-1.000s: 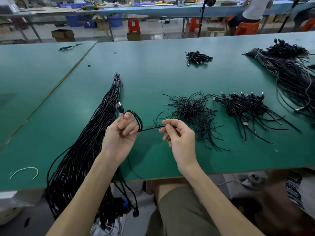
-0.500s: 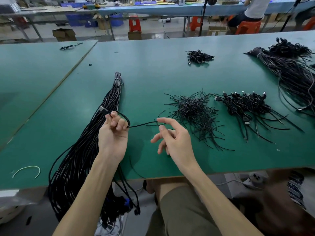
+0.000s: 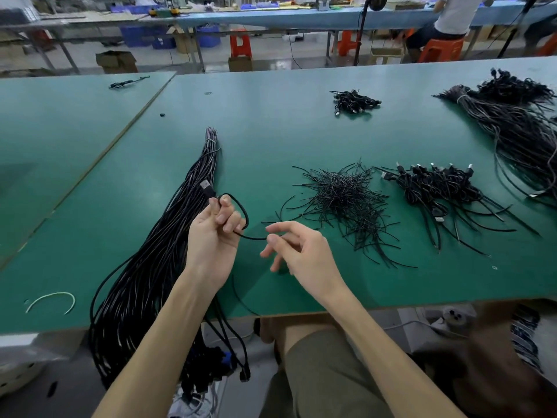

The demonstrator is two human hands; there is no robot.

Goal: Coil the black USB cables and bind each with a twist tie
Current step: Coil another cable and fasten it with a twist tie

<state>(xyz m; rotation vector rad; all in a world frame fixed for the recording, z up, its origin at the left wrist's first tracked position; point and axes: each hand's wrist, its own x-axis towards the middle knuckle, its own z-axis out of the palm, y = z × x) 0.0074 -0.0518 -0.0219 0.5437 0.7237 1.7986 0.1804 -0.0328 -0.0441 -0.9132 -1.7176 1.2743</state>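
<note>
Two green tables fill the frame: the main table (image 3: 301, 125) across the centre and a side table (image 3: 60, 131) at upper left. Two long bundles of loose black USB cables lie on the main one. The left bundle (image 3: 168, 251) runs from mid-frame down over the near edge at lower left. The right bundle (image 3: 518, 134) sprawls along the right edge. Two heaps of coiled cables follow: the near heap (image 3: 437, 188) right of centre, plugs sticking up, and the smaller far heap (image 3: 355, 102) at upper centre. One pile of twist ties (image 3: 340, 194) sits at centre, between the left bundle and the near heap. All of these lie as they did a second ago.

Two bare hands hover at centre. The left hand (image 3: 214, 239) clasps one cable (image 3: 244, 212), fingers curled around it, a single loop standing out to the right of the knuckles. The right hand (image 3: 304, 254) pinched that cable a second ago. Now it has let go, fingers spread and slack, thumb tip just beside the strand coming from the left hand; whether they touch is unclear.

One lone cable (image 3: 128, 82) lies on the side table. One curved white strip (image 3: 51, 298) lies at lower left. One silver plug (image 3: 206, 187) points to upper left above the left fingertips, more upright than half a second ago.
</note>
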